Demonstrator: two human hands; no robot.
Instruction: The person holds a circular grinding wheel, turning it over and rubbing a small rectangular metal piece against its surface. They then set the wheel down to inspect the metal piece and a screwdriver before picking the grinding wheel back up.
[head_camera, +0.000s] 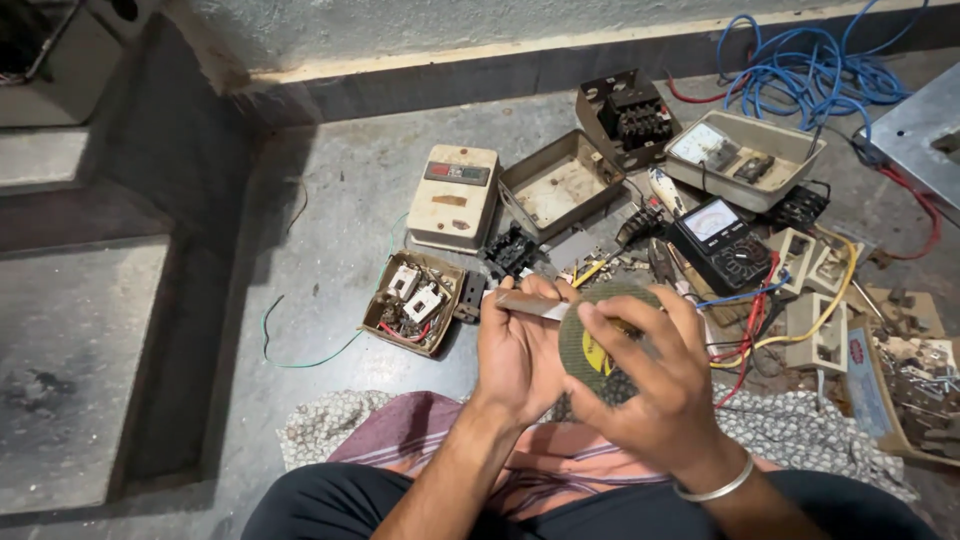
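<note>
Grey-green abrasive disc and a flat strip of metal, both in my hands above the cloth on my lap.

My left hand (520, 350) is closed around the thin grey metal strip (530, 304), which sticks out leftward past my fingers; my right hand (655, 385) grips the round grey-green abrasive disc with a yellow centre label (590, 345) by its rim, thumb across the face. I judge the disc stiff, light and brittle, best held at the edge, and the strip rigid with edges that could cut. Just beyond my hands the concrete floor (320, 220) is crowded: a small open box of white switch parts (412, 303), a black multimeter with a dial (722, 245), loose red and yellow wires (790, 320). Open room lies to my left, where only a thin green wire (300, 362) trails.
</note>
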